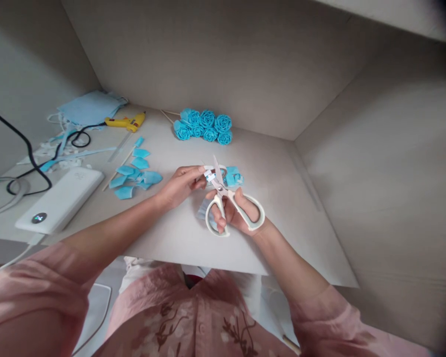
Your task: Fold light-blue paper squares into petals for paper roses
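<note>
My right hand (241, 210) has its thumb and fingers through the pale handles of a pair of scissors (220, 189). The scissor blades are spread and point away from me. Between the fingertips of my left hand (184, 184) is a small folded blue-and-white strip (209, 175), right beside the blades. I cannot tell whether the blades touch it. Just beyond the scissors lie blue cut pieces (235, 176). A greyish see-through piece (204, 210) shows partly behind the left handle loop.
Blue rosettes (207, 119) on sticks lie at the back. To the left are blue petal shapes (124, 192), a thin stick (113, 174), a yellow glue gun (128, 122), face masks (91, 106), white scraps (65, 158) and a white power bank (61, 198) with cables. Board walls (193, 54) enclose the table.
</note>
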The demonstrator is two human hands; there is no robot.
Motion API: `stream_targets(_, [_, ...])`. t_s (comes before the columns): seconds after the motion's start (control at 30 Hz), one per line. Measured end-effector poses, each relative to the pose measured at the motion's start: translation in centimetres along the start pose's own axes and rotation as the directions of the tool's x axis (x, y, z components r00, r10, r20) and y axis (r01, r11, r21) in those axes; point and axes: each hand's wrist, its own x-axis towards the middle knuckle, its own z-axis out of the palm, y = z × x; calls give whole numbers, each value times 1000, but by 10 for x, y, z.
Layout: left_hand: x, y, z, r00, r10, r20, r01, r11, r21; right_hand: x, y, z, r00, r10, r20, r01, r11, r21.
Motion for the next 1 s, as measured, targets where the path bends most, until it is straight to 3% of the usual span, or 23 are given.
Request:
stream_targets(0.27, [0,-2,-3,1000,20,21,-20,1000,23,-1,2,0,996,-29,-79,29,1000,1])
stream_targets(0.47, [1,6,-1,992,-3,124,13,997,-80,-2,0,1,996,-29,-78,36,995,88])
stream_targets(0.63, [6,10,-8,982,-137,132,155,979,-131,-3,0,2,999,29,-39,-27,997,71])
stream_targets(0.8, [8,10,-17,927,-350,137,373,902,-218,-5,4,4,994,112,12,-113,993,27])
stream_targets(1.0, [7,12,-15,925,-321,203,352,925,-141,-6,5,5,990,141,29,-140,990,-32])
